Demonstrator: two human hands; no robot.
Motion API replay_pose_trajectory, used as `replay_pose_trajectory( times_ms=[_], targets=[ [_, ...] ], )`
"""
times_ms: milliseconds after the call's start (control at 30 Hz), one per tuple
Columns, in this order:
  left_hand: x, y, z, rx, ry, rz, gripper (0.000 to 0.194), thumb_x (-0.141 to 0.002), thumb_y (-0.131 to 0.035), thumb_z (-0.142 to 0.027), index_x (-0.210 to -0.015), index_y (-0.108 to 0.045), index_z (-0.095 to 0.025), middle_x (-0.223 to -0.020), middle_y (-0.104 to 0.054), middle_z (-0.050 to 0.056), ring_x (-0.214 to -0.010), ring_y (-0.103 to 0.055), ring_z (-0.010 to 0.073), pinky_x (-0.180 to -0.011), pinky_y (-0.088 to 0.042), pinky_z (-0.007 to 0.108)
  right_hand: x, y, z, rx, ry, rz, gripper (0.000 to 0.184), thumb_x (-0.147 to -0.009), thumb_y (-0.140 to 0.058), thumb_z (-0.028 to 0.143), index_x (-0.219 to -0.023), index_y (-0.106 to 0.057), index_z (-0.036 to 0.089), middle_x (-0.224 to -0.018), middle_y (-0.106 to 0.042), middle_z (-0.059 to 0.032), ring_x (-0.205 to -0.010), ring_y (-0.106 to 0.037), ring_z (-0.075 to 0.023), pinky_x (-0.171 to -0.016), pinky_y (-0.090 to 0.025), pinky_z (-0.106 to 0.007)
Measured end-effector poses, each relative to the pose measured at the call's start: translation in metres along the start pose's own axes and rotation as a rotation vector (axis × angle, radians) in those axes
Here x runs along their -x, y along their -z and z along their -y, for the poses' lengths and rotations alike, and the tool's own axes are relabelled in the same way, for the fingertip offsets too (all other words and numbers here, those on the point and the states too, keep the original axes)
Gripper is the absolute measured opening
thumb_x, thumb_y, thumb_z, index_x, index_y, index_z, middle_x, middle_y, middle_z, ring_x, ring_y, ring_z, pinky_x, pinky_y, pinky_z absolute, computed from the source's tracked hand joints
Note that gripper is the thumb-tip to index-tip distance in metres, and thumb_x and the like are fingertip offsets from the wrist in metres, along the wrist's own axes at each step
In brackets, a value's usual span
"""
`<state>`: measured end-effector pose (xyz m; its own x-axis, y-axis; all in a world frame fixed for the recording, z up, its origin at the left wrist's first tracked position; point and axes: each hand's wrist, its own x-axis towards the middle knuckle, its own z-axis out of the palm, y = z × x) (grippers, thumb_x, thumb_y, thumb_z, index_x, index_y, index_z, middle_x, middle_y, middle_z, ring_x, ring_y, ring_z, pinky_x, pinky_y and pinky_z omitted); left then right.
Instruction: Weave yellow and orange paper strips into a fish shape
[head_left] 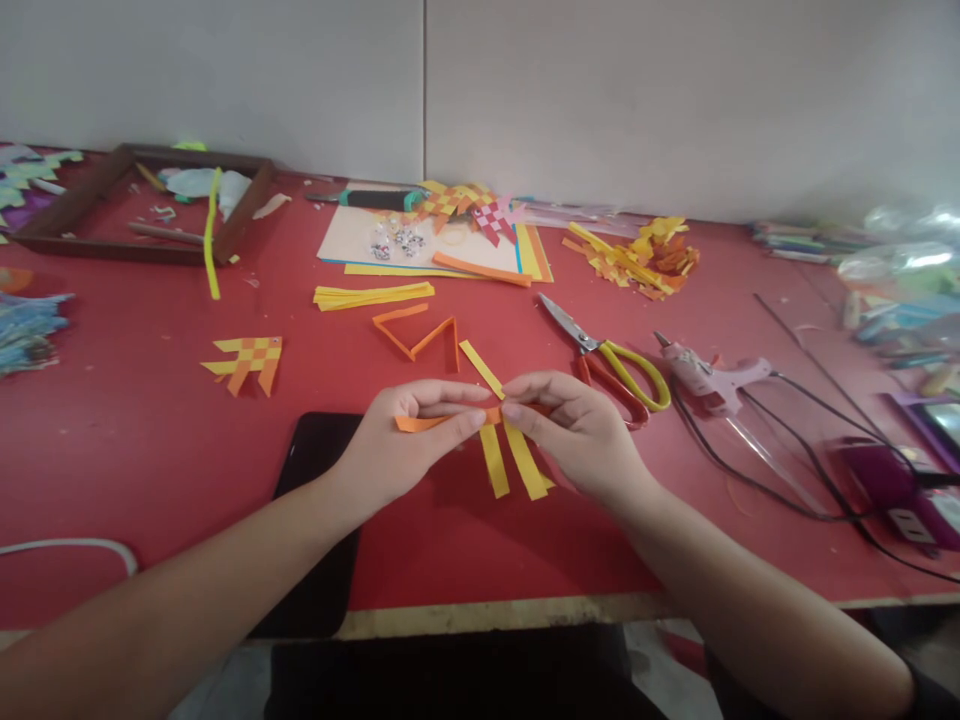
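Between my two hands, above the red table, is an orange paper strip (422,424) crossed by yellow paper strips (525,462) that hang down. My left hand (420,430) pinches the orange strip between thumb and fingers. My right hand (570,425) pinches the crossing of orange and yellow strips, and its fingers hide part of it. One yellow end (481,368) sticks up past the fingertips. Just beyond my hands lies a folded orange strip (416,335) in a zigzag. A finished woven paper fish (251,362) in yellow and orange lies to the left.
Scissors (600,355) with yellow and red handles lie right of my hands, beside a pink glue gun (712,378) with a black cord. A black phone-like slab (315,540) is under my left forearm. Yellow strips (373,296), paper sheets (345,235), scraps (645,258) and a brown frame (75,210) lie farther back.
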<state>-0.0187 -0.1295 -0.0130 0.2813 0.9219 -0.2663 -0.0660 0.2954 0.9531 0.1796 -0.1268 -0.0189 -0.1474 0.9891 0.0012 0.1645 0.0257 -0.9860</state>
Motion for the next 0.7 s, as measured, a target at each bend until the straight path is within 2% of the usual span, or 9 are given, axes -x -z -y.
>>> replay_pose_trajectory(
  times_ms=[67, 133, 233, 333, 433, 567, 700],
  targets=[
    [0.0, 0.001, 0.002, 0.022, -0.017, -0.026, 0.018, -0.079, -0.078, -0.031, -0.096, -0.074, -0.024, -0.086, -0.076, -0.001, -0.075, -0.07, 0.0097, -0.068, -0.057, 0.016, 0.0, 0.0, 0.0, 0.044, 0.027, -0.079, 0.013, -0.081, -0.072, 0.03, -0.089, -0.069, 0.02, -0.082, -0.072, -0.0018, -0.073, -0.068, -0.0121, -0.065, -0.055, -0.023],
    [-0.001, 0.001, 0.003, 0.058, -0.059, -0.077, 0.016, -0.079, -0.078, -0.032, -0.09, -0.072, -0.023, -0.081, -0.073, -0.002, -0.069, -0.068, 0.0083, -0.065, -0.057, 0.016, 0.001, 0.0, 0.001, 0.071, 0.079, -0.216, 0.01, -0.082, -0.072, 0.029, -0.087, -0.069, 0.021, -0.078, -0.071, -0.0005, -0.069, -0.067, -0.0114, -0.062, -0.055, -0.023],
    [-0.004, 0.001, 0.005, 0.13, -0.145, -0.174, 0.013, -0.08, -0.078, -0.029, -0.083, -0.068, -0.021, -0.075, -0.067, -0.004, -0.062, -0.064, 0.0063, -0.062, -0.056, 0.016, 0.001, 0.002, 0.001, 0.001, 0.152, -0.395, 0.01, -0.082, -0.073, 0.03, -0.084, -0.068, 0.022, -0.074, -0.069, 0.0012, -0.064, -0.064, -0.0103, -0.06, -0.055, -0.022],
    [-0.007, 0.002, 0.006, 0.207, -0.18, -0.232, 0.015, -0.079, -0.078, -0.026, -0.085, -0.065, -0.021, -0.077, -0.067, -0.005, -0.064, -0.064, 0.0063, -0.062, -0.055, 0.015, -0.001, 0.003, -0.002, -0.094, 0.151, -0.448, 0.013, -0.08, -0.075, 0.033, -0.083, -0.067, 0.023, -0.073, -0.067, 0.0021, -0.062, -0.062, -0.0094, -0.058, -0.055, -0.021],
    [-0.007, 0.002, 0.006, 0.268, -0.147, -0.212, 0.021, -0.077, -0.08, -0.023, -0.09, -0.064, -0.022, -0.079, -0.068, -0.004, -0.069, -0.065, 0.0073, -0.065, -0.055, 0.016, 0.0, 0.002, -0.003, -0.039, 0.088, -0.381, 0.012, -0.079, -0.074, 0.032, -0.084, -0.069, 0.022, -0.075, -0.07, 0.0004, -0.064, -0.064, -0.0105, -0.06, -0.055, -0.023],
    [-0.005, 0.001, 0.006, 0.263, -0.112, -0.134, 0.021, -0.076, -0.081, -0.024, -0.089, -0.065, -0.021, -0.078, -0.069, -0.004, -0.07, -0.065, 0.0075, -0.069, -0.055, 0.018, 0.004, -0.004, 0.001, 0.041, 0.032, -0.161, 0.01, -0.083, -0.067, 0.029, -0.088, -0.069, 0.021, -0.08, -0.072, -0.0021, -0.072, -0.068, -0.014, -0.067, -0.057, -0.027],
    [-0.004, 0.0, 0.006, 0.117, -0.102, -0.105, 0.022, -0.075, -0.082, -0.029, -0.089, -0.067, -0.021, -0.083, -0.07, -0.002, -0.075, -0.066, 0.0085, -0.071, -0.053, 0.018, 0.007, -0.009, 0.006, -0.026, -0.018, -0.079, 0.025, -0.08, -0.07, 0.031, -0.101, -0.057, 0.024, -0.075, -0.067, 0.0019, -0.061, -0.064, -0.012, -0.055, -0.052, -0.024]
  ],
)
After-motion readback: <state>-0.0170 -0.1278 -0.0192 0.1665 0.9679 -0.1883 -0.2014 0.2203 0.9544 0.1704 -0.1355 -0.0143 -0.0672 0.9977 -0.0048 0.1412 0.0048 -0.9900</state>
